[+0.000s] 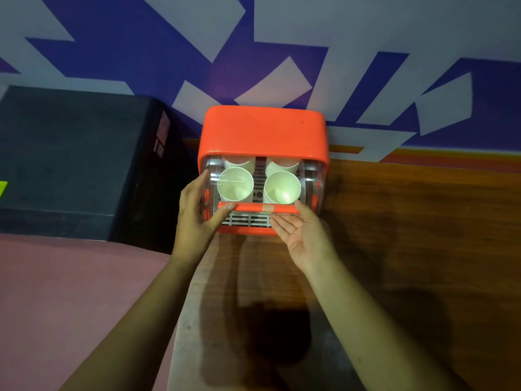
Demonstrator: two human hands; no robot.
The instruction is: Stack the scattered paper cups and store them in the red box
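The red box [263, 131] stands at the back of the wooden table [408, 227], against the wall. Behind its clear front cover, stacks of white paper cups stand in two rows: a left front stack [235, 184], a right front stack [282, 187], and two more stacks behind them. My left hand [197, 213] lies against the cover's left side, its thumb on the red handle bar [259, 208]. My right hand [301, 235] is palm up with straight fingers under the bar's right end.
A large black box [70, 162] stands left of the red box. A reddish surface [70, 300] lies at lower left. Behind is a blue and white patterned wall. Bare wood extends right and toward me.
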